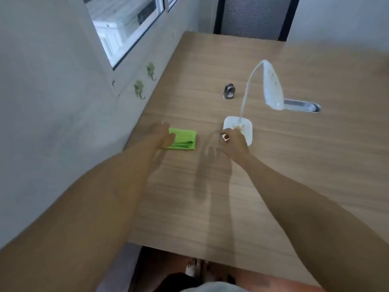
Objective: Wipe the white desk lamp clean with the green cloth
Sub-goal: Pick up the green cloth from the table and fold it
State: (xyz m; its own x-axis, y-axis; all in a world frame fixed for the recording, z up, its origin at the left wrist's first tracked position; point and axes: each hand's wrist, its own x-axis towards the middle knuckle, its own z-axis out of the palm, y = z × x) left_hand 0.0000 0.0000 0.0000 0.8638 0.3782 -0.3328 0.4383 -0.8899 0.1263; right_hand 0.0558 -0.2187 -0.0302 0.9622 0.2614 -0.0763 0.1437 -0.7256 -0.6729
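Observation:
A folded green cloth (184,138) lies flat on the wooden desk (210,197). My left hand (162,134) rests over the cloth's left edge with its fingers apart, blurred by motion. To the right stands the white desk lamp; its square base (245,127) carries brownish dirt near the stem, and its long head (272,86) curves over on a thin neck. My right hand (232,143) is at the near left corner of the base, fingers curled; whether it grips the base is unclear.
A small dark metal object (228,91) stands behind the lamp. A grey cable slot (303,105) is set into the desk to the right. The wall with two green hooks (139,88) and a window runs along the left. The desk's near edge is close to my body.

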